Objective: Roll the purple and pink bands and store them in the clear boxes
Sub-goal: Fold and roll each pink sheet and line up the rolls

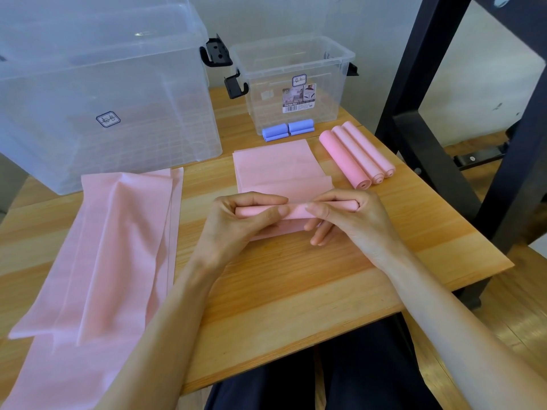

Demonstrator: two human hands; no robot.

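**A:** What are you working on?

**B:** Your table [296, 279] is pale wood with a visible grain and a soft sheen. The pink band [284, 170] looks like thin, matt, smooth rubbery sheet; the three pink rolls [356, 155] have the same dull finish.

**A:** And the containers?

**B:** The large box [103, 84] and small box [293, 81] are clear, glossy plastic with black plastic latches. The purple rolls [288, 130] look matt. The frame [429, 93] beside you is matt black.

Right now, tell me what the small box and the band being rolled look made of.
Small box: clear glossy hard plastic, probably; the wall shows through it. Band being rolled: thin matte pink sheet, likely stretchy rubber or latex; it creases softly and rolls tight.
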